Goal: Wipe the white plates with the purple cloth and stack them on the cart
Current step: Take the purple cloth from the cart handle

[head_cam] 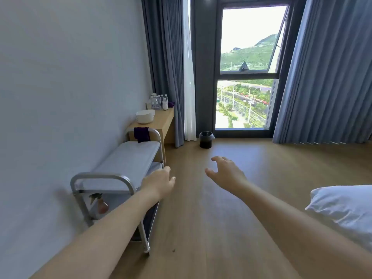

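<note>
Metal cart (118, 176) stands along the left wall, two tiers visible. Top tier is lined with a pale sheet. Lower tier holds a spray bottle (100, 203) with an orange-brown body, partly hidden by the near frame. A dark panel or bag hangs on the cart's near right side. Purple cloth (142, 134) is draped over the cart's far handle, hanging down toward the top tier.

Beyond the cart, a wooden side table (161, 121) sits against the wall. White plates (145, 116) are stacked on its near end. At its far end, a cluster of water bottles (160, 101), with something small and purple just beside them, too small to identify. A black bin (206, 139) with a liner stands on the floor under the window; contents not visible.

Wood-look floor, plain pale wall left, blue-grey curtains both sides of a tall window with a white sheer strip. White pillow (342, 206) at the right edge.

Both arms reach forward, bare. Left hand (160, 183) is relaxed, fingers loosely curled, holding nothing, in front of the cart's right edge. Right hand (225, 172) is spread, fingers apart and slightly bent, empty, over the floor. Plates and cloth are well ahead of both hands, nearer the left one.
</note>
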Motion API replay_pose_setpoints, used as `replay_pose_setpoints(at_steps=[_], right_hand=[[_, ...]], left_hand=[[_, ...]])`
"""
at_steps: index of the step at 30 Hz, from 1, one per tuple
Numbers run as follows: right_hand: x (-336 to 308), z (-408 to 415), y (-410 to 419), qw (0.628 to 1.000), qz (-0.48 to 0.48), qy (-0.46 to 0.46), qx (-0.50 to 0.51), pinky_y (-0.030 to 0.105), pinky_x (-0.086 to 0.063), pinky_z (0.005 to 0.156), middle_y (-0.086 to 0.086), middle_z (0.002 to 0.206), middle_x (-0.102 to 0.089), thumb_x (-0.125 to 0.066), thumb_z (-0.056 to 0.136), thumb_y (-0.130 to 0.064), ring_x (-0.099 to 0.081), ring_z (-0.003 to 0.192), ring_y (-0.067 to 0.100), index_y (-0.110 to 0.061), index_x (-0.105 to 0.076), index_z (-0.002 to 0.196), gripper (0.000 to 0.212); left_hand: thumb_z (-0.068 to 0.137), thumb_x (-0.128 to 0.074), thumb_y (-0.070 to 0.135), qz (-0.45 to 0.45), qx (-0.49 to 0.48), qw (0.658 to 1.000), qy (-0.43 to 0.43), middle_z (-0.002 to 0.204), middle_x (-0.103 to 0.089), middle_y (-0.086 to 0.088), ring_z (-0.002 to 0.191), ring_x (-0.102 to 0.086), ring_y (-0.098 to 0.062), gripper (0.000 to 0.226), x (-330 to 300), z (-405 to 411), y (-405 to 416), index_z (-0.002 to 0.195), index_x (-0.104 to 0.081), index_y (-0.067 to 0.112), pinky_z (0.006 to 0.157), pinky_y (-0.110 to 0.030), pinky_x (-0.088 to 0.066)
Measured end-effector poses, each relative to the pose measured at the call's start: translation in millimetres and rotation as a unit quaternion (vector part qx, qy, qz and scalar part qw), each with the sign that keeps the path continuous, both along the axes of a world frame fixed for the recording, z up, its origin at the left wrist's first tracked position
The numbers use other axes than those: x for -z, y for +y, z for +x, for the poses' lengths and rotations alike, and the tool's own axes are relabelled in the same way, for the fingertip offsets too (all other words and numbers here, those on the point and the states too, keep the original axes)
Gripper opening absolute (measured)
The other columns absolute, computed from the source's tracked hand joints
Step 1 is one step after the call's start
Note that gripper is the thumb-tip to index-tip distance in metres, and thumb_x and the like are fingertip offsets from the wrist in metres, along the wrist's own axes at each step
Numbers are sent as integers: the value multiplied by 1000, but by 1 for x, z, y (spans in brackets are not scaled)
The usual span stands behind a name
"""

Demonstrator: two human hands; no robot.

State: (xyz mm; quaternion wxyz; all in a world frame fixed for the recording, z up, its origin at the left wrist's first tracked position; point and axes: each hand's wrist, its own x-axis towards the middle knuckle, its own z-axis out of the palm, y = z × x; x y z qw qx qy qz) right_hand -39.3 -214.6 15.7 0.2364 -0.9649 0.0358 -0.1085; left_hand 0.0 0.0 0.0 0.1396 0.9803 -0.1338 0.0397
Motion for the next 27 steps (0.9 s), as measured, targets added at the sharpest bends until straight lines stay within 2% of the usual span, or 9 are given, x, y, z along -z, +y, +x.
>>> replay_pose_setpoints(at_steps=[3,12,18,23,27], right_hand=[[8,41,-13,1000,-5,11,2,37,-42,90,-2,143,-43,-48,95,-45,-38,131,18,-18,-37,143,56],[30,188,-39,997,-49,52,-36,38,-45,92,0,142,-43,-46,95,-46,-39,130,19,-18,-36,143,56],[52,296,-43,994,-77,63,-52,37,-46,91,-1,140,-44,-46,96,-46,-40,129,18,-19,-38,142,54],[62,404,-36,994,-76,67,-48,39,-46,94,1,139,-46,-46,96,-45,-41,128,19,-18,-39,141,54],[66,480,-26,993,-77,79,-34,38,-45,93,0,138,-47,-46,95,-45,-41,127,19,-18,-41,139,51]], left_hand=[[101,-41,34,-5,-5,1000,1,125,-59,-7,112,-57,-23,40,9,38,-20,136,-44,14,89,-38,-48],[101,-39,34,20,-30,999,29,129,-57,-9,115,-55,-26,42,22,175,-54,137,-42,12,90,-39,-46],[101,-40,35,28,-32,998,35,132,-53,-9,120,-52,-26,44,42,287,-51,139,-41,12,93,-40,-48],[101,-40,35,14,-25,999,36,128,-56,-8,114,-55,-25,41,51,399,-40,135,-44,13,89,-39,-50],[101,-40,36,38,-18,997,62,124,-57,-7,112,-56,-25,38,52,480,-33,129,-47,12,86,-38,-49]])
